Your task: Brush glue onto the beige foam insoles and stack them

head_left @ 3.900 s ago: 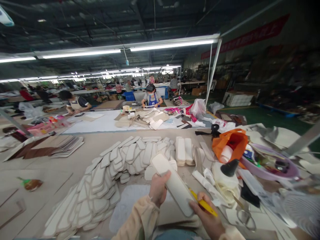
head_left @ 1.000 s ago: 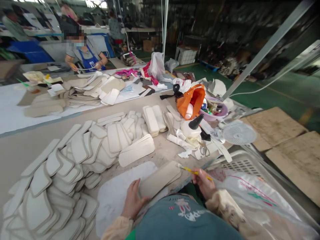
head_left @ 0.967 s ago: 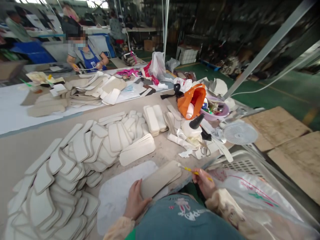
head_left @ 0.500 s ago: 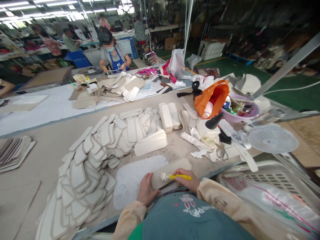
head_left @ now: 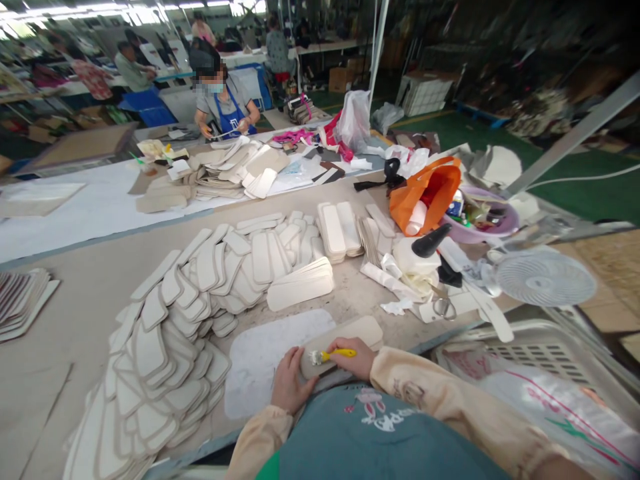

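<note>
My right hand (head_left: 356, 359) grips a small brush (head_left: 345, 352) by its yellow handle. The white-smeared bristles rest over the left part of a long grey-beige panel (head_left: 365, 329) with rounded corners. Around that panel's left end is my left hand (head_left: 290, 383), fingers at the far side and thumb at the near edge. Beneath lies a larger white sheet (head_left: 250, 360) with rounded corners. A fanned stack of off-white panels (head_left: 301, 285) sits just beyond it. To the left, many overlapping white-faced pieces (head_left: 153, 353) with beige rims spread in a curve.
Scissors (head_left: 444, 308), an orange bag (head_left: 425, 193), a lilac basin (head_left: 493, 230) and a white fan (head_left: 547, 278) crowd the right side. A plastic crate (head_left: 530, 333) stands below the table's right edge. Across the table a co-worker (head_left: 225, 107) in a blue apron handles a strip.
My right hand and the brush have shifted a little left along the panel. My left hand still holds the panel's left end. The camera view has turned slightly.
</note>
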Demonstrator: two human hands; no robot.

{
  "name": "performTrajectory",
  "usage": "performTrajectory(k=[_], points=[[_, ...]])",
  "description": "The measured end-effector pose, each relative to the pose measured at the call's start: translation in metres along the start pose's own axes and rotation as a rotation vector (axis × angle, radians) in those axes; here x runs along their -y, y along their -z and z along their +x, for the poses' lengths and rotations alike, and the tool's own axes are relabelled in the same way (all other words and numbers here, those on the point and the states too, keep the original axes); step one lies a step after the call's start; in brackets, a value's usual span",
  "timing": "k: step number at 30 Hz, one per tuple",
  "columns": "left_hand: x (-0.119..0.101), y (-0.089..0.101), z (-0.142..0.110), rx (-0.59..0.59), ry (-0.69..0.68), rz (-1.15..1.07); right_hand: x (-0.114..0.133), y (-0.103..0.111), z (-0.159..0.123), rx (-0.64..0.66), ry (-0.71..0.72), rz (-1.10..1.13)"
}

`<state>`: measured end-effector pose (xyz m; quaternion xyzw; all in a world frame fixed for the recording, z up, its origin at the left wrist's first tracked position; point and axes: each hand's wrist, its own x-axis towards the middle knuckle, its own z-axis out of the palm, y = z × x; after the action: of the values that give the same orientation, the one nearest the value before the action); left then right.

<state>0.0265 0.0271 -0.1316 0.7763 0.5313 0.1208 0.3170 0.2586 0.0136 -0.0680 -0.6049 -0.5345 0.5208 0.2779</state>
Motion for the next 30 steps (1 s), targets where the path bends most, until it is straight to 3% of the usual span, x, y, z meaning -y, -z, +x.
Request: performTrajectory(k=[5, 13, 18, 21, 25, 30], points=[[0.001, -0.002, -0.001, -0.038, -0.047, 0.060, -0.005, 0.021, -0.007, -0.137, -0.083, -0.030], [0.013, -0.011, 0.000, -0.137, -0.159, 0.162, -0.028, 0.083, -0.029, -0.332, -0.184, -0.186], [0.013, -0.010, -0.001, -0.140, -0.159, 0.172, -0.034, 0.106, -0.044, -0.448, -0.162, -0.311], [0.011, -0.009, -0.003, -0.120, -0.151, 0.164, -0.021, 0.094, -0.048, -0.407, -0.091, -0.239], [0.010, -0.007, -0.006, -0.102, -0.145, 0.163, 0.002, 0.055, -0.040, -0.114, -0.089, 0.050], [0.009, -0.009, -0.005, -0.116, -0.159, 0.163, 0.007, 0.011, -0.015, 0.101, -0.075, 0.110]])
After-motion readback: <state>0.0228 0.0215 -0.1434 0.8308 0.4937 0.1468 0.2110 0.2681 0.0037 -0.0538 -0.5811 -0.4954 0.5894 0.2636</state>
